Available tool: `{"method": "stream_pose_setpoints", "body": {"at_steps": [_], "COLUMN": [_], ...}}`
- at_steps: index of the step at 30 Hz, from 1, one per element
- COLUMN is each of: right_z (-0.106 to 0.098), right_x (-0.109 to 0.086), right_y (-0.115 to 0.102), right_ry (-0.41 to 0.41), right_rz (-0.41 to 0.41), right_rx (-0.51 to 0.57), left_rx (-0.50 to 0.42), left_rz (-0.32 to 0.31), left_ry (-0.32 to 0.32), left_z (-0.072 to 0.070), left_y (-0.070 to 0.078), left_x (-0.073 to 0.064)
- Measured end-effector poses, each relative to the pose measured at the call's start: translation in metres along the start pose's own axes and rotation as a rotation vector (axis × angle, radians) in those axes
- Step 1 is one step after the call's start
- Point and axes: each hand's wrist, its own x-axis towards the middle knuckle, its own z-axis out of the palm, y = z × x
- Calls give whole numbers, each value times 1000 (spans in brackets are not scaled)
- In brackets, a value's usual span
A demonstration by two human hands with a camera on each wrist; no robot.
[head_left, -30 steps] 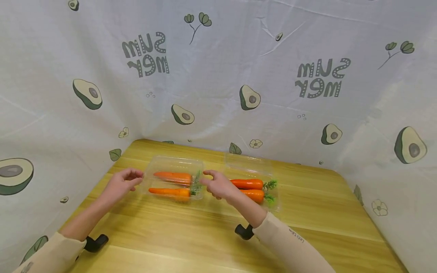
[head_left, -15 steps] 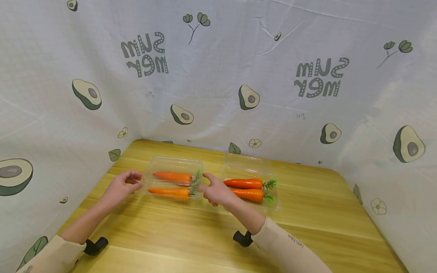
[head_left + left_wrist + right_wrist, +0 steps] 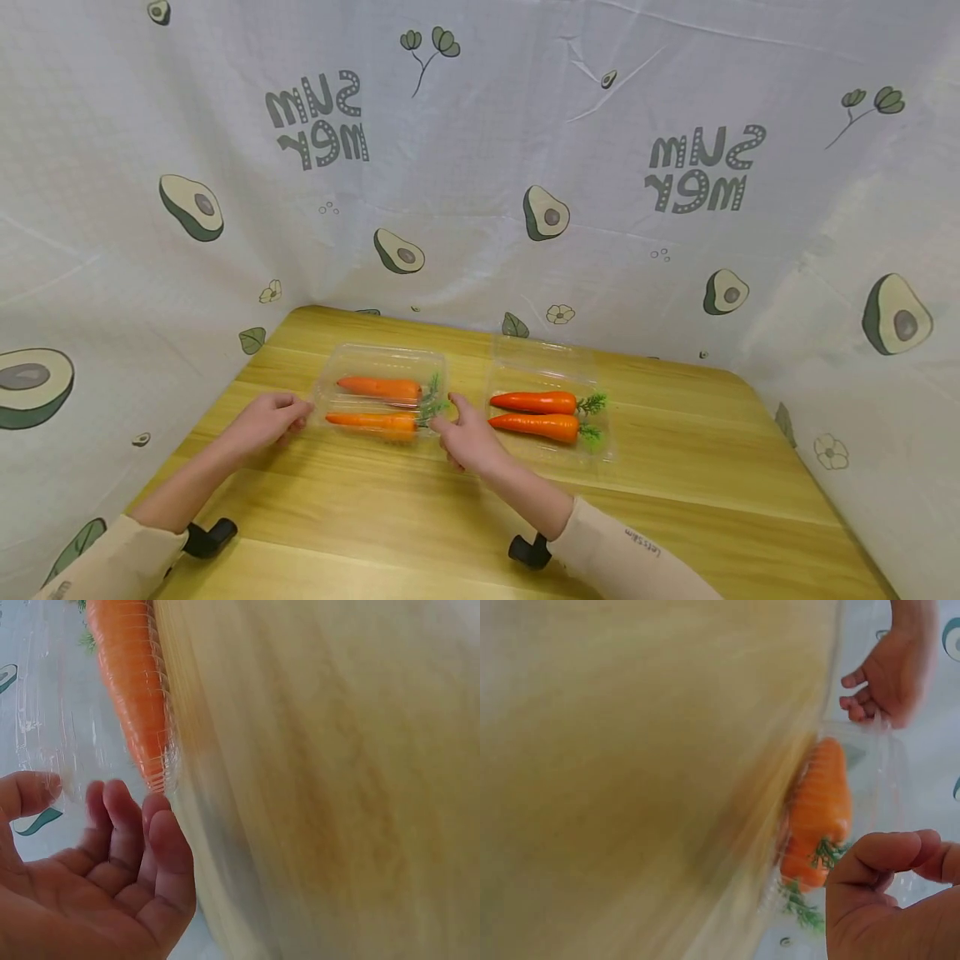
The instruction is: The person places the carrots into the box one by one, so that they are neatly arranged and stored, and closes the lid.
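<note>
A clear plastic box (image 3: 386, 354) lies on the table with two carrots inside, an upper carrot (image 3: 379, 388) and a lower carrot (image 3: 372, 422). My left hand (image 3: 266, 425) is at the box's left end. In the left wrist view that hand (image 3: 112, 877) has loosely bent fingers and a separate thumb around the plastic edge, without a visible grip. At the right end, by the green carrot tops, is my right hand (image 3: 474, 437). The right wrist view shows this hand (image 3: 900, 900) with bent fingers beside the box; whether they touch it is unclear.
To the right stands a second clear box (image 3: 543, 358), its lid raised at the back, holding two more carrots (image 3: 534, 403). Both boxes are on a wooden table (image 3: 360, 525). Behind hangs a printed curtain (image 3: 480, 167). Black wrist mounts (image 3: 210, 537) sit below the sleeves.
My left hand has dropped slightly at the box's left end. My right hand has shifted a little left and down, uncovering the tips of the carrots in the right box. The left box stays put.
</note>
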Motion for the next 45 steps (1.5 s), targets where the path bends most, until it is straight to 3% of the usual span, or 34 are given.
{"method": "stream_pose_setpoints", "body": {"at_steps": [7, 16, 28, 45], "right_z": [6, 6, 3, 10], "right_x": [-2, -5, -2, 2], "right_y": [4, 7, 10, 9], "right_ry": [48, 25, 17, 2], "right_rz": [24, 98, 120, 116], "right_rx": [21, 120, 160, 230], "left_rx": [-57, -179, -217, -256], "left_rz": [-25, -57, -71, -40], "left_ry": [-93, -214, -248, -285], "left_z": [-4, -9, -10, -13], "left_y": [-1, -5, -3, -6], "left_x": [2, 5, 7, 10]}}
